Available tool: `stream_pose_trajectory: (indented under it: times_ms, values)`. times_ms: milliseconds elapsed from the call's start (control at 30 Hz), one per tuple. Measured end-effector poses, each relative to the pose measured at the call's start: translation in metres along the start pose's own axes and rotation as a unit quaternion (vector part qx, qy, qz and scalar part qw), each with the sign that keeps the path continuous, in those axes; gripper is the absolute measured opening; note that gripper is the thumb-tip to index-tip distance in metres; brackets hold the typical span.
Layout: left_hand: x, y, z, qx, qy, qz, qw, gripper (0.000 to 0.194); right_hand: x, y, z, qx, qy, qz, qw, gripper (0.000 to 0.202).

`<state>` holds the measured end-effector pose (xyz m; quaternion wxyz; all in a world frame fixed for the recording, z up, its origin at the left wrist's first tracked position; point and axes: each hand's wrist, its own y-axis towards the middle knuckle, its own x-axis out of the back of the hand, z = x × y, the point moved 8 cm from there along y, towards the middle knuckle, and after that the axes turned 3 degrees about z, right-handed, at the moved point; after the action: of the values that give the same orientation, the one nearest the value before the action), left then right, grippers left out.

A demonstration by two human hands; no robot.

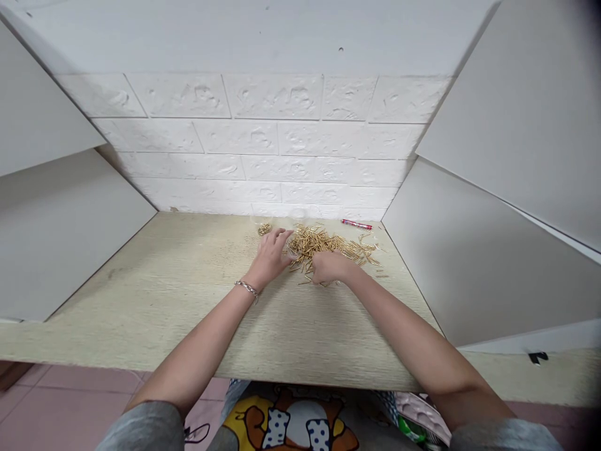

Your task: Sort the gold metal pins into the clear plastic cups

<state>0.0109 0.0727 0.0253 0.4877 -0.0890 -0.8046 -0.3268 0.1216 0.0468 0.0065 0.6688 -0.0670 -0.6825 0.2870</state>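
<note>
Gold-coloured rods (pixel 335 245) lie in a loose pile on the pale surface (pixel 164 294), with a few strays at its right end. At the pile's left end is the left hand (pixel 272 254), its grip apart, thumb and fingers curved about something clear and hard to make out. Against the pile's front, the right hand (pixel 328 267) has its grip curled together; whether it holds a rod, I cannot tell. Behind the pile lies a red tube (pixel 357 224)
</note>
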Motion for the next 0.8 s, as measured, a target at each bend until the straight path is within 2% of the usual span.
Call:
stream_pose_trajectory:
  times_ms: [167, 300, 467, 567, 667, 733, 800]
  values:
    - [0.000, -0.001, 0.000, -0.004, 0.000, -0.002, 1.000, 0.061, 0.000, -0.001, 0.002, -0.001, -0.006, -0.001, 1.000, 0.018]
    - [0.000, -0.001, 0.000, -0.003, -0.001, -0.003, 1.000, 0.061, 0.010, -0.007, -0.003, 0.006, 0.005, -0.022, 1.000, 0.013]
    - [0.000, 0.000, -0.001, -0.001, -0.013, -0.009, 1.000, 0.060, 0.031, -0.015, -0.023, 0.033, 0.111, -0.075, 0.991, 0.009]
    - [0.001, 0.000, -0.006, -0.009, -0.031, -0.010, 0.999, 0.060, 0.045, -0.013, -0.028, 0.088, 0.212, -0.146, 0.962, 0.012]
    - [0.002, 0.000, -0.010, -0.016, -0.044, -0.008, 0.999, 0.061, 0.056, -0.011, -0.029, 0.118, 0.301, -0.242, 0.915, 0.018]
    - [0.002, 0.000, -0.010, -0.015, -0.047, -0.007, 0.999, 0.062, 0.057, -0.009, -0.026, 0.117, 0.323, -0.296, 0.891, 0.020]
    - [0.002, 0.000, -0.009, -0.011, -0.048, -0.007, 0.999, 0.063, 0.055, -0.007, -0.020, 0.119, 0.311, -0.337, 0.880, 0.020]
